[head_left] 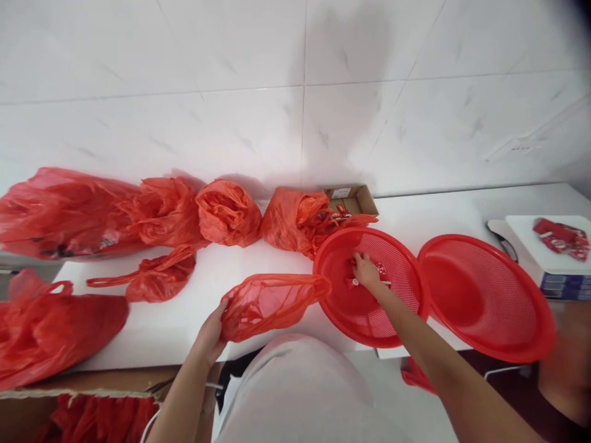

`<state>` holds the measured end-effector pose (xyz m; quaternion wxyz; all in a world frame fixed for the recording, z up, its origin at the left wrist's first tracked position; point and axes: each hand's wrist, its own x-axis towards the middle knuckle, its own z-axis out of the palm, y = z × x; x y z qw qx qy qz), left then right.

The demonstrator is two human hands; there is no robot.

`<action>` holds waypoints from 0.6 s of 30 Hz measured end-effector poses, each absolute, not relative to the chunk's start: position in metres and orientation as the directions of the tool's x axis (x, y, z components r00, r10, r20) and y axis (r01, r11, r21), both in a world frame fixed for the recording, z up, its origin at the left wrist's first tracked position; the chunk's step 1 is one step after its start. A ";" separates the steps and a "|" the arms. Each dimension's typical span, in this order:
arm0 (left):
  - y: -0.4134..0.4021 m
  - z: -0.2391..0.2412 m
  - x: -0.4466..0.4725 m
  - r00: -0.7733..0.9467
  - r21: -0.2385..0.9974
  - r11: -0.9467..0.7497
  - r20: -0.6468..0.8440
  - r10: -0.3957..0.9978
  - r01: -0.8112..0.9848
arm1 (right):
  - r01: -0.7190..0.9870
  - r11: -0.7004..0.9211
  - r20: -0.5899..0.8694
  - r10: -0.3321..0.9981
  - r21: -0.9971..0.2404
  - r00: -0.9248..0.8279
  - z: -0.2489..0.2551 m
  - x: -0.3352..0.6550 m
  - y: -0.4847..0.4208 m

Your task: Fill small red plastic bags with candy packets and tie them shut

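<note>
My left hand (210, 335) grips the near end of a red plastic bag (270, 303) that lies on the white table (221, 264), its mouth turned toward a round red mesh basket (364, 286). Reaching into that basket, my right hand (366, 271) has its fingers closed around small red and white packets (379, 271) lying in it. A second red mesh basket (484, 295) stands just to the right of the first and holds nothing that I can see.
Several filled red plastic bags (228, 212) line the back of the table along the tiled wall. A small cardboard box (353, 198) sits behind the baskets. At the right, red packets (561, 235) lie on a white scale (535, 243). An open carton with red bags (92, 412) is below left.
</note>
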<state>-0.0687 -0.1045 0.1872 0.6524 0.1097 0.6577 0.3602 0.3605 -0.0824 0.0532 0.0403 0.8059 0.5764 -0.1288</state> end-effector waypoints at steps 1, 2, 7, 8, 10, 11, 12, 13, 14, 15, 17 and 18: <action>-0.105 0.187 -0.072 -0.147 0.624 0.710 -0.775 0.614 -0.325 | 0.940 -0.329 -0.253 0.921 -0.092 0.297 0.054 0.356 -0.087; -0.105 0.186 -0.075 -0.165 0.633 0.703 -0.770 0.617 -0.324 | 0.941 -0.323 -0.252 0.923 -0.101 0.290 0.055 0.350 -0.093; -0.106 0.180 -0.069 -0.169 0.655 0.689 -0.751 0.638 -0.309 | 0.935 -0.315 -0.249 0.930 -0.162 0.270 0.058 0.323 -0.123; -0.106 0.179 -0.064 -0.164 0.656 0.689 -0.750 0.641 -0.307 | 0.929 -0.321 -0.251 0.929 -0.182 0.272 0.058 0.319 -0.128; -0.106 0.177 -0.051 -0.141 0.659 0.689 -0.746 0.651 -0.303 | 0.909 -0.346 -0.254 0.924 -0.233 0.286 0.056 0.316 -0.133; -0.106 0.176 -0.046 -0.127 0.662 0.686 -0.741 0.659 -0.302 | 0.893 -0.363 -0.254 0.920 -0.265 0.299 0.055 0.316 -0.133; -0.106 0.176 -0.041 -0.116 0.664 0.684 -0.738 0.665 -0.302 | 0.873 -0.383 -0.254 0.915 -0.303 0.313 0.054 0.317 -0.132; -0.106 0.176 -0.038 -0.110 0.665 0.682 -0.736 0.669 -0.302 | 0.847 -0.403 -0.256 0.909 -0.346 0.328 0.053 0.319 -0.130; -0.106 0.176 -0.036 -0.104 0.667 0.681 -0.733 0.672 -0.303 | 0.816 -0.424 -0.261 0.903 -0.394 0.343 0.053 0.320 -0.127; -0.106 0.176 -0.036 -0.101 0.669 0.679 -0.731 0.675 -0.304 | 0.778 -0.443 -0.267 0.895 -0.447 0.356 0.053 0.322 -0.124; -0.106 0.177 -0.039 -0.110 0.674 0.672 -0.726 0.678 -0.307 | 0.682 -0.472 -0.286 0.881 -0.559 0.377 0.056 0.325 -0.118; -0.106 0.177 -0.042 -0.120 0.677 0.667 -0.724 0.679 -0.311 | 0.626 -0.482 -0.296 0.875 -0.613 0.384 0.058 0.327 -0.115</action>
